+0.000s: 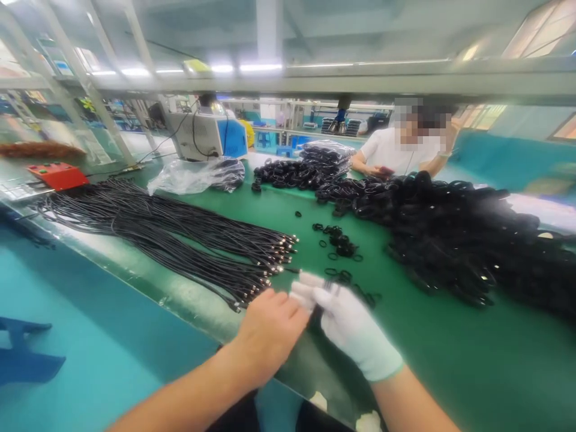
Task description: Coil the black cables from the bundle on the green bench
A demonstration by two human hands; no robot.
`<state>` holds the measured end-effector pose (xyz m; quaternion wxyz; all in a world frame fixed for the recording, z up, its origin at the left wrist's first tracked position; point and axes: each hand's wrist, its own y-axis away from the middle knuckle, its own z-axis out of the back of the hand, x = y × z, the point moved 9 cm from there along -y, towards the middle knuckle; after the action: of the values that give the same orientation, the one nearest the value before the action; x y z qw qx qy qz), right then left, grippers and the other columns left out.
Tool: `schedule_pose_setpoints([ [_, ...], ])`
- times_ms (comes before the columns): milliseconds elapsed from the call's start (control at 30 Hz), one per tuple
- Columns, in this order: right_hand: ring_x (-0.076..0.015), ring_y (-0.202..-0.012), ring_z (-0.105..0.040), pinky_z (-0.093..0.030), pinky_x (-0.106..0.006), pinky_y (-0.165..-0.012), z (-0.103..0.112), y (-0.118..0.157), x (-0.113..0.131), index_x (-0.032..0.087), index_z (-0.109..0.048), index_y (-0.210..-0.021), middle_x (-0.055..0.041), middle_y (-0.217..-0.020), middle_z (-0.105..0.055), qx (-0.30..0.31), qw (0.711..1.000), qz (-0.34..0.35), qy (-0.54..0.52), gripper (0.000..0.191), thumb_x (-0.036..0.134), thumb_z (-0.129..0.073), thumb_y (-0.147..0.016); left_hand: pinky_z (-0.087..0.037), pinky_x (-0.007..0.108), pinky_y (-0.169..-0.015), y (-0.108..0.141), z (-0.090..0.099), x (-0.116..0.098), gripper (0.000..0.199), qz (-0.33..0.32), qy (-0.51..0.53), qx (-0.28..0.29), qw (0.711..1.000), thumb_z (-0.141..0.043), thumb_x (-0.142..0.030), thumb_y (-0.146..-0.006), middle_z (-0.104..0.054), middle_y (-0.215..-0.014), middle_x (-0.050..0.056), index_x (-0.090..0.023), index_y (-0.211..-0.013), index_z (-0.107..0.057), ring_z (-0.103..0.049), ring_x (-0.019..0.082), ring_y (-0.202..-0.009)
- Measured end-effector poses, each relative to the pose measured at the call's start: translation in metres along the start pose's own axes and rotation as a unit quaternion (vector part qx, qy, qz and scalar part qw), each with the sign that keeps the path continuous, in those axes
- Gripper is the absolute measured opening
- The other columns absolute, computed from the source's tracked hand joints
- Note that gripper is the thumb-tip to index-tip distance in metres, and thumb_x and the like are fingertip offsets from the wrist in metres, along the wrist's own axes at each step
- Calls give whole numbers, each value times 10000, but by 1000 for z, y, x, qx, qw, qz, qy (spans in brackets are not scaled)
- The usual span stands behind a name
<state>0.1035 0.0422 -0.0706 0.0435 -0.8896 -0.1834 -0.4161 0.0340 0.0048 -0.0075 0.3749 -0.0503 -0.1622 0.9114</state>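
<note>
My left hand [272, 330], bare, is closed with its fingers curled in front of the cable ends; what lies inside is hidden. Touching or nearly touching it, my right hand [351, 330] wears a white glove and is pinched on what looks like a black cable [316, 316], blurred and partly hidden. Many long black cables [180, 231] lie side by side on the green table mat, their metal plugs pointing toward my hands. Small black rings [342, 243] are scattered just beyond the glove.
A large heap of coiled black cables [450, 231] covers the right side. Further back are a clear plastic bag [180, 177], a red control box [58, 176] and a blue-and-grey machine [207, 137]. A person in white [382, 150] sits across the table. A metal beam [315, 81] crosses overhead.
</note>
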Motion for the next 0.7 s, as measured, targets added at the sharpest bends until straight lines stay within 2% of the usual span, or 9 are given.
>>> schedule_pose_setpoints([
  [100, -178, -842, -611, -461, -364, -849, -22, 5, -15, 115, -643, -992, -88, -923, -665, 94, 993, -58, 31, 218, 249, -651, -820, -329, 305, -660, -12, 14, 4, 221, -125, -5, -13, 992, -536, -322, -877, -590, -685, 6, -183, -706, -556, -501, 162, -676],
  [167, -168, -802, -601, -465, -373, -821, -32, 10, -23, 98, -633, -980, -87, -890, -639, 145, 985, -90, -1, 243, 281, -653, -820, -344, 290, -687, -19, 18, 10, 240, -167, 30, 7, 985, -564, -368, -858, -599, -688, -1, -181, -707, -571, -503, 151, -689],
  [300, -187, -786, -627, -479, -403, -792, -33, 16, -36, 76, -602, -1042, -115, -903, -636, 175, 973, -142, -42, 373, 295, -712, -761, -372, 258, -743, -29, 16, 17, 99, -168, 124, 41, 977, -613, -270, -825, -631, -721, -23, -188, -769, -608, -522, 132, -716],
  [433, -253, -721, -689, -524, -385, -695, -25, 19, -48, 16, -628, -981, -159, -804, -691, 174, 966, -188, -33, 339, 256, -693, -751, -372, 282, -814, -31, 20, 11, 121, -178, 120, 47, 976, -606, -211, -826, -656, -809, 9, -179, -709, -611, -541, 167, -862],
  [500, -267, -714, -697, -540, -405, -692, -28, 24, -52, 10, -634, -971, -154, -794, -705, 190, 956, -218, -52, 331, 264, -665, -761, -384, 263, -734, -34, 17, 15, 147, -155, 143, 90, 973, -625, -210, -808, -649, -821, 12, -176, -666, -611, -549, 167, -840],
  [567, -272, -736, -699, -544, -437, -721, -33, 29, -52, 11, -636, -978, -148, -816, -713, 212, 946, -234, -75, 340, 282, -642, -772, -380, 223, -629, -35, 6, 24, 124, -97, 239, 168, 951, -653, -227, -780, -627, -743, -12, -180, -670, -621, -551, 133, -724],
  [633, -274, -757, -698, -538, -448, -740, -37, 31, -49, 14, -634, -988, -144, -828, -714, 220, 944, -228, -96, 349, 290, -635, -777, -370, 198, -545, -31, -10, 36, 107, -1, 373, 225, 900, -656, -264, -763, -584, -651, -38, -181, -707, -618, -524, 105, -606],
  [700, -274, -769, -692, -526, -460, -747, -38, 30, -46, 19, -628, -980, -137, -811, -705, 208, 948, -211, -115, 349, 290, -655, -762, -349, 191, -478, -22, -27, 44, 127, 100, 485, 228, 838, -621, -294, -772, -529, -597, -54, -173, -752, -587, -474, 91, -521],
])
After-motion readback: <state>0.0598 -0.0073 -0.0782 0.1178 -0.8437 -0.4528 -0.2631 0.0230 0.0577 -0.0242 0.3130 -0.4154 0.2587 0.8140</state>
